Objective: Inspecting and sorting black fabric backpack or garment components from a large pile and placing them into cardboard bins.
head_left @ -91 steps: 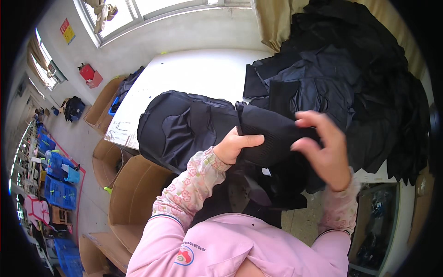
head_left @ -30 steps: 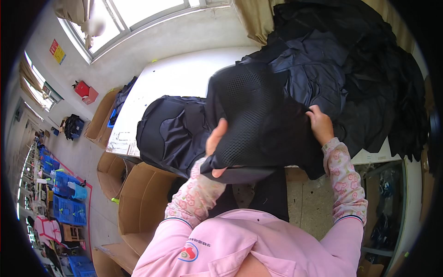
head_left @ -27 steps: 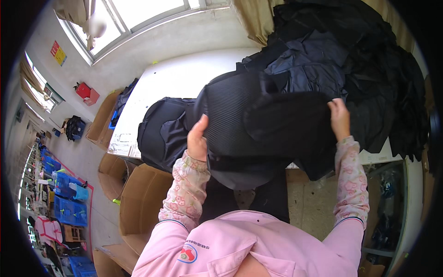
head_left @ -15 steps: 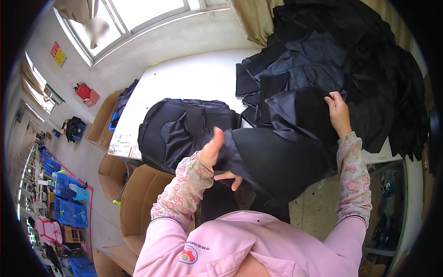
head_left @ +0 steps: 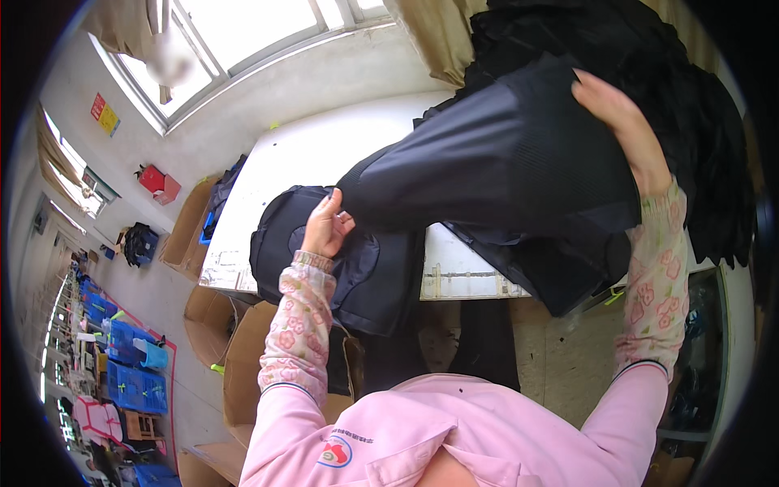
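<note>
A black stretchy garment piece [head_left: 487,154] with a ribbed panel is stretched across in front of me, over the white table [head_left: 324,134]. My left hand [head_left: 327,230] pinches its narrow left end, above a stack of folded black garment pieces [head_left: 276,243]. My right hand [head_left: 621,118] grips the upper right edge, slightly blurred, with part of its fingers hidden by the cloth. Beneath the raised piece, more black cloth [head_left: 560,280] hangs over the near table edge.
A big heap of loose black cloth [head_left: 698,146] covers the table's far right. Open cardboard boxes [head_left: 251,369] stand below the table at left. Blue crates [head_left: 134,390] line the floor farther left. A glass-fronted cabinet [head_left: 698,357] is at lower right, and a window [head_left: 243,40] lies behind.
The piece has been lifted and spread out. My left hand, formerly with fingers apart, has moved up and left and now holds an end. My right hand has risen toward the far right.
</note>
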### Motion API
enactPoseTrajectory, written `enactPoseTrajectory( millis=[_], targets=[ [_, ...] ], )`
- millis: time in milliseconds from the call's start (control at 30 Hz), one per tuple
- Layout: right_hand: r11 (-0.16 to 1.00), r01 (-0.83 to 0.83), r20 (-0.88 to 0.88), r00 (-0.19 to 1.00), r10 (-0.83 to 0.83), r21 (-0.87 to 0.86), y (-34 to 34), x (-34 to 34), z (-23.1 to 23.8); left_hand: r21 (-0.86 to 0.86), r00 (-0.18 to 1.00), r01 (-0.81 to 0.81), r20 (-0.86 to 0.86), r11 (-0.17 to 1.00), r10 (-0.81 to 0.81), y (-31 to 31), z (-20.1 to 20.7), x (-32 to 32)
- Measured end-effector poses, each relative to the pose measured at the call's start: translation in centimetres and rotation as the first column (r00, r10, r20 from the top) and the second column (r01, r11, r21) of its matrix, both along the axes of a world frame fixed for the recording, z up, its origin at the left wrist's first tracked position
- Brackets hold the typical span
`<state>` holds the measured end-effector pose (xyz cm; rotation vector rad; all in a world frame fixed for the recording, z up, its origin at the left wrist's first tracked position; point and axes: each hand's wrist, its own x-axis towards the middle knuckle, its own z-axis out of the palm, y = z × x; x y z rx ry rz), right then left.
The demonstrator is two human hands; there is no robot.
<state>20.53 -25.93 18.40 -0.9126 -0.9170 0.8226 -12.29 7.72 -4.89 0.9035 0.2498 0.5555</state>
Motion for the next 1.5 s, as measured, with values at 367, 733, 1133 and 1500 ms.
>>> enactPoseTrajectory(
  millis=[367,733,1133,1500],
  targets=[
    [0.947,-0.32,0.284,0.911,0.299,0.031,15.9,-18.4,8.3,-0.286,0.97,0.237,0.125,0.929,-0.209,-3.4,-11.9,3.2],
    [0.905,-0.383,0.342,0.888,0.307,0.184,10.4,-14.7,8.2,0.074,0.819,-0.548,-0.158,0.833,0.552,4.7,1.7,-11.4],
    [0.955,0.232,0.284,0.943,-0.175,-0.183,12.3,-20.7,-31.9,0.947,0.066,0.317,0.033,-0.053,0.997,15.2,7.9,-12.9],
    [0.922,0.335,0.287,0.918,-0.274,-0.193,14.0,-18.8,-33.8,0.754,0.574,0.655,-0.544,0.055,0.612,-6.7,-8.0,-3.7]
  ],
)
